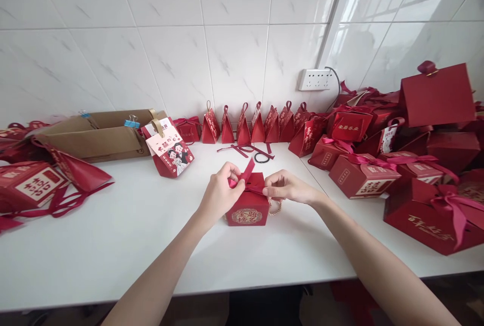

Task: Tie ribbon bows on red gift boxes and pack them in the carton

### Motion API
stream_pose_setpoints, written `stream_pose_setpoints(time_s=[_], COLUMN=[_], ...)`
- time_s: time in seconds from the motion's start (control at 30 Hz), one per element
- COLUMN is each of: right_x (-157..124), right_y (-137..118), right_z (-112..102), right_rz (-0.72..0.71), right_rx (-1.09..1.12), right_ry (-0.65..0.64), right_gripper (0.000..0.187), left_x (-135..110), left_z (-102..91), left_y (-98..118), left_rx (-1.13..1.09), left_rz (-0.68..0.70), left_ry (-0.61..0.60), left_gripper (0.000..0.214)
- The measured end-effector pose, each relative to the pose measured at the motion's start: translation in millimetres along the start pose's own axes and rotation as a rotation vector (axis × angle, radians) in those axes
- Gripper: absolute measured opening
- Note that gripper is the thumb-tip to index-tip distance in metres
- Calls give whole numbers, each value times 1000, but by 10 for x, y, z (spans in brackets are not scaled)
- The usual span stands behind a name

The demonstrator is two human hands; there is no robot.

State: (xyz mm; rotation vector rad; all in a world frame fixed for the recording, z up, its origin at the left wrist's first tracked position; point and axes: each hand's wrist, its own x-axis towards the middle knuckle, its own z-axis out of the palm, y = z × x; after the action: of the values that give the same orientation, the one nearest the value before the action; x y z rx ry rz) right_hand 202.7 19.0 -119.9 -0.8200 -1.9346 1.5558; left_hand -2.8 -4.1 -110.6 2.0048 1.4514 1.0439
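A small red gift box (pixel 247 211) with a gold emblem on its front stands on the white table (pixel 113 245), near the middle. A dark red ribbon (pixel 247 175) runs across its top. My left hand (pixel 221 194) pinches one loop of that ribbon at the box's left top corner. My right hand (pixel 287 187) pinches the other end at the right top corner. Both hands have their fingers closed on the ribbon. A gold bead handle (pixel 277 210) hangs at the box's right side.
A row of red pyramid boxes (pixel 257 125) lines the tiled wall. Loose ribbons (pixel 245 150) and a black ring (pixel 261 157) lie behind the box. Several red boxes (pixel 397 164) pile at right. Brown cardboard (pixel 94 137), an illustrated bag (pixel 169 148) and more red boxes sit at left.
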Motion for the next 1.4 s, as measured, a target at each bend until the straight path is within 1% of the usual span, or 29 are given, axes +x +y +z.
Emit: stream_pose_setpoints(time_s=[0.1, 0.17, 0.37, 0.5, 0.67, 0.83, 1.0, 1.03, 1.1, 1.17, 1.2, 1.23, 1.33, 1.4], right_x=[-4, -7, -7, 4, 20, 25, 33, 35, 38, 40, 41, 42, 48, 51], right_y=[-11, -16, -25, 6, 92, 134, 148, 147, 144, 140, 139, 140, 145, 151], right_z=[3, 2, 1, -15, -59, -82, -92, -93, -95, -96, -97, -98, -103, -110], right_rz=[1, 0, 4, 3, 28, 16, 9, 10, 6, -3, -5, -6, -3, -8], right_rx=[2, -1, -1, 57, 168, 216, 281, 284, 281, 273, 271, 268, 268, 274], right_ry=[1, -1, 0, -2, -47, -90, -71, -69, -63, -60, -59, -57, -56, -56], right_gripper=[39, 38, 35, 32, 27, 27, 29, 29, 30, 30, 31, 31, 32, 31], left_x=[8, 17, 23, 19, 25, 18, -2, 2, 20, 47, 61, 71, 77, 63], left_z=[-9, -20, -42, -37, -15, -9, -94, -129, -215, -311, -356, -395, -452, -438], left_y=[-13, -15, 4, 7, -28, -43, -5, -5, -25, -61, -79, -93, -105, -92], left_rx=[95, 135, 148, 183, 163, 151, 24, -8, -55, -75, -83, -89, -80, -49], left_rz=[109, 148, 128, 120, 125, 124, 83, 81, 81, 58, 34, 7, -51, -68], left_ry=[-50, -95, -136, -136, -168, -211, -196, -180, -111, -45, -51, -86, -263, -318], left_gripper=[16, 20, 22, 23, 24, 27, 31, 34, 38, 32, 27, 26, 34, 34])
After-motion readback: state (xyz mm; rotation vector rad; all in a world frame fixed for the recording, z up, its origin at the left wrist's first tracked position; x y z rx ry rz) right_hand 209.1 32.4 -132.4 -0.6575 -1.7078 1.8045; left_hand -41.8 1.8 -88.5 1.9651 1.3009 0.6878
